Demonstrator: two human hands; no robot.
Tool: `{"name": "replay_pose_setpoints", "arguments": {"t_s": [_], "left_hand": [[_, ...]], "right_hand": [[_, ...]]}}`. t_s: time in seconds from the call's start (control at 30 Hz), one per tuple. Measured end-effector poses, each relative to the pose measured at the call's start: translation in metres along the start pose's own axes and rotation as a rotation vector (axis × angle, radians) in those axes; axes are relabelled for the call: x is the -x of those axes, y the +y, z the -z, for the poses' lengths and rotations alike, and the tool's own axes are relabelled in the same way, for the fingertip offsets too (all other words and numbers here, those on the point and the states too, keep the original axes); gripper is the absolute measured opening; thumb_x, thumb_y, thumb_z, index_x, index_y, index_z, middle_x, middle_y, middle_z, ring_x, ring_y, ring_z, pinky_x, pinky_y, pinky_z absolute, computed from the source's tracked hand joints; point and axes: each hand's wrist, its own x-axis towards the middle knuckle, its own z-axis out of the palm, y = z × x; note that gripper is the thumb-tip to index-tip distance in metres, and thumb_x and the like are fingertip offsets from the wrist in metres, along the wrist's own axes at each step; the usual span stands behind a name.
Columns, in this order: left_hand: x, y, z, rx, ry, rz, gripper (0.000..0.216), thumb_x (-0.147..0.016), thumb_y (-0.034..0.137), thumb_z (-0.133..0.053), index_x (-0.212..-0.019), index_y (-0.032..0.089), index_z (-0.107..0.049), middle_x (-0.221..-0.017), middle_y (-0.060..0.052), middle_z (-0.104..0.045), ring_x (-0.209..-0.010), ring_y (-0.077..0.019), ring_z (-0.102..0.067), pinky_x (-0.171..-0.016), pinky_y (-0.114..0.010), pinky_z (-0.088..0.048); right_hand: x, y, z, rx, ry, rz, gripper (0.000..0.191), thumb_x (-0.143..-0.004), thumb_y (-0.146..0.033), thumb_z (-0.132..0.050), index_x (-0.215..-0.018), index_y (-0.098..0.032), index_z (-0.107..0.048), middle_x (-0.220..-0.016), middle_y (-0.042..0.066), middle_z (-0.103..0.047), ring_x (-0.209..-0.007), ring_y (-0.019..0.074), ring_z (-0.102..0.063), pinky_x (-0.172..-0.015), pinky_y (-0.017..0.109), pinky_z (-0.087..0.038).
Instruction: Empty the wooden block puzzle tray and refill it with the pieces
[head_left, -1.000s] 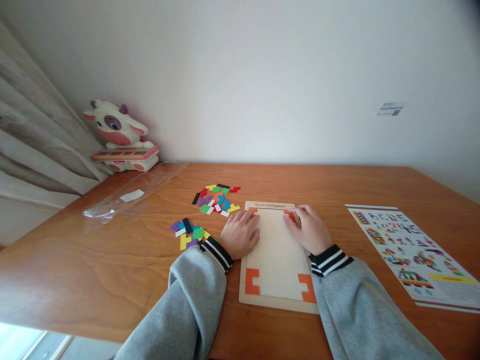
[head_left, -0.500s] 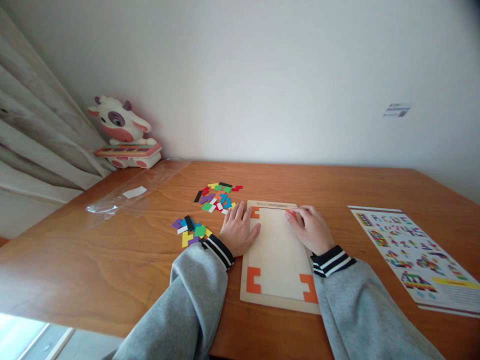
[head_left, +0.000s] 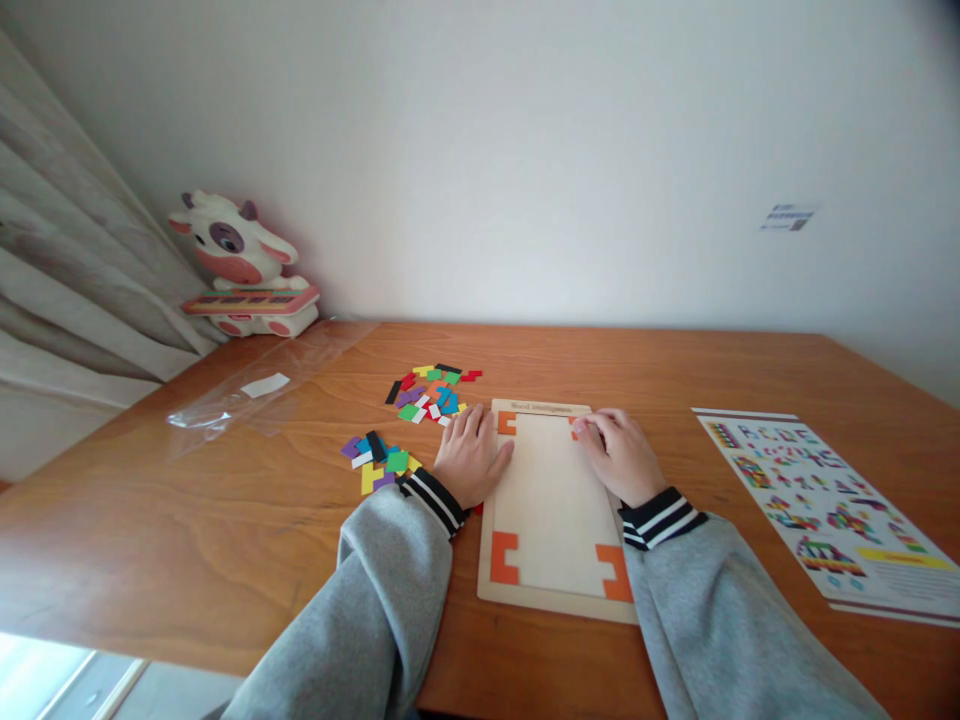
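A pale wooden puzzle tray (head_left: 553, 500) lies in front of me, with orange corner pieces at the far left (head_left: 507, 423), near left (head_left: 504, 558) and near right (head_left: 615, 570). My left hand (head_left: 469, 460) rests flat on the table at the tray's left edge, fingers stretched out, holding nothing. My right hand (head_left: 616, 452) is curled at the tray's far right corner, fingertips pressed on an orange piece (head_left: 576, 427) that is mostly hidden beneath them. Both arms wear grey sleeves with striped cuffs.
Two heaps of coloured puzzle pieces lie left of the tray, one farther (head_left: 433, 392) and one nearer (head_left: 377, 460). A printed pattern sheet (head_left: 825, 505) lies at the right. A clear plastic bag (head_left: 247, 395) and a cow toy (head_left: 244, 270) are at the far left.
My left hand slid off the tray's far left corner onto the table beside it, uncovering the orange corner piece there. My right hand stayed at the far right corner.
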Motion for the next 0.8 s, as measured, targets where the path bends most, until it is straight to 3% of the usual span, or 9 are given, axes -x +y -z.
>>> {"name": "replay_pose_setpoints", "arguments": {"t_s": [0.63,0.8], "left_hand": [[0.002,0.007,0.001,-0.021,-0.002,0.027,0.055,-0.098,0.046,-0.041,-0.136,0.008,-0.048,-0.147,-0.022,-0.046,-0.137,-0.0359,-0.041,-0.114,-0.055,-0.032],[-0.003,-0.005,0.009,-0.058,0.08,0.095,0.05,-0.099,0.045,-0.04,-0.133,0.011,-0.051,-0.145,-0.019,-0.049,-0.135,-0.0347,-0.044,-0.112,-0.053,-0.037]], "right_hand": [[0.0,0.002,0.0,-0.016,-0.006,0.004,0.039,-0.097,-0.046,-0.043,-0.103,-0.018,-0.07,-0.107,0.014,-0.064,-0.102,0.0277,-0.061,-0.096,0.045,-0.048],[0.0,0.001,0.001,-0.024,-0.003,0.005,0.039,-0.096,-0.046,-0.044,-0.103,-0.017,-0.069,-0.106,0.014,-0.063,-0.101,0.0281,-0.061,-0.095,0.045,-0.048]]}}
